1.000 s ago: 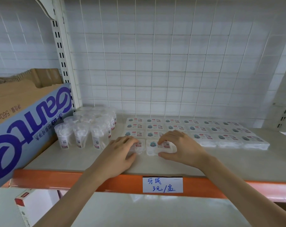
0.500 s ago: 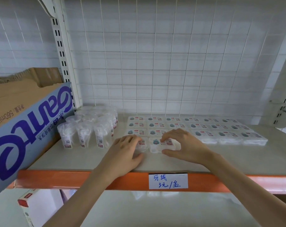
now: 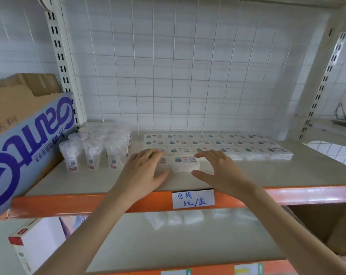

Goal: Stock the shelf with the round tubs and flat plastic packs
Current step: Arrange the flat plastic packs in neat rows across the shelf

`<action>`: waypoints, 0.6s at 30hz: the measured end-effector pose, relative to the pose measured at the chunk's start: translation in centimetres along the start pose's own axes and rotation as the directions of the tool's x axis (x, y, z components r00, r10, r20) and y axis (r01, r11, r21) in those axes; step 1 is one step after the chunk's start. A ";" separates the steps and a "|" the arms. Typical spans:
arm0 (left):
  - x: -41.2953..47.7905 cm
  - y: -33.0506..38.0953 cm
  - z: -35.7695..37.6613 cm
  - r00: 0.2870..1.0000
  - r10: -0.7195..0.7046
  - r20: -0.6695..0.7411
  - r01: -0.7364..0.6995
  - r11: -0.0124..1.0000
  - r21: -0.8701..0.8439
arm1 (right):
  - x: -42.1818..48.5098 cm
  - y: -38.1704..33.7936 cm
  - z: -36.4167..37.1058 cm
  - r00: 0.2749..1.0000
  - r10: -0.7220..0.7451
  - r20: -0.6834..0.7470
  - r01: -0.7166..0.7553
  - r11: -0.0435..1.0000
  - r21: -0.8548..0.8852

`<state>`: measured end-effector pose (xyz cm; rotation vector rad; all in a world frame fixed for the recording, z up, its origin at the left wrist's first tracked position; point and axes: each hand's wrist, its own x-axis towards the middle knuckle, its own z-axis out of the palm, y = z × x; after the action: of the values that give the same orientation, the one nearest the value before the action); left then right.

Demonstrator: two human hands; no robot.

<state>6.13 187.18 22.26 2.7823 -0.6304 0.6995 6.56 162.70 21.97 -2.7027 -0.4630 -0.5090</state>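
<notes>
- Fingers of the left hand [image 3: 142, 171] are straight and relaxed, grasping nothing. They lie flat over the leftmost pack [image 3: 163, 160] of the front row and hide most of it.
- Fingers of the right hand [image 3: 221, 171] are extended in a loose arch and are not closed on anything. The thumb lies by the front right corner of the front pack [image 3: 185, 164]; whether it touches cannot be told.
- Far left: a cardboard carton [image 3: 29, 139] with large blue lettering rests on the shelf [image 3: 287, 171], its print upside down.
- Just right of the carton: the round tubs [image 3: 94, 147] stand upright in a tight cluster, clear plastic with small labels low on their sides, reaching back to the wire grid panel [image 3: 188, 76].
- Centre: the front pack sits flat on the shelf between the two hands, just beside the leftmost pack and directly ahead of the rows.
- Centre to right: the flat plastic packs [image 3: 217, 144] lie label-up in close rows, running from beside the tubs toward the right upright [image 3: 322, 86].
- Front edge: a handwritten price label [image 3: 193, 199] is fixed to the orange beam [image 3: 287, 195], below the front pack.
- Lower left, under the beam: a white box [image 3: 29, 245] with a red end panel.
</notes>
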 end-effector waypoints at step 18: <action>-5.1 13.7 -0.3 0.997 0.026 0.074 -0.029 0.999 0.031 | -12.8 5.8 -6.2 0.996 -0.008 -0.089 0.012 0.999 0.050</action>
<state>-4.25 176.91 21.24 2.8450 -0.6785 0.6208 -4.32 151.98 20.72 -2.6185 -0.4590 -0.6086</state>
